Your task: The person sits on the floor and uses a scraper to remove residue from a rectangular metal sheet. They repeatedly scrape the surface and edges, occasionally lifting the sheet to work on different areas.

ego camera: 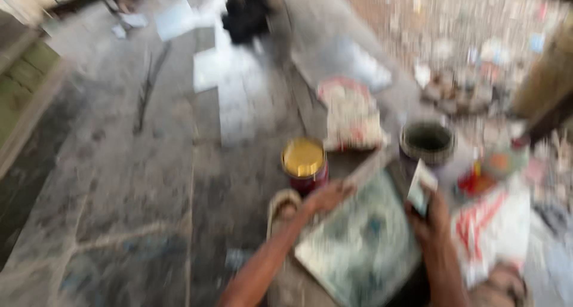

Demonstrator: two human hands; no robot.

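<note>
The left hand lies with its fingers curled over the upper left edge of a flat square slab, gripping it, while the right hand is closed around a small flat scraper-like tool whose pale blade sticks up above the slab's right corner. The whole view is badly blurred, so fine detail is lost. Just beyond the left hand stands a red can with a shut golden lid (its contents are hidden). To the right of it, past the slab's far corner, sits a round open pot with a pale rim and a dark inside; what is in it cannot be told. Behind the can lies a white printed bag with red marks, and a second white sack with red lettering lies just right of the right hand. The slab itself rests tilted on the grey stone floor in front of the person, its face mottled grey-green and whitish with a small blue spot near the middle.
</note>
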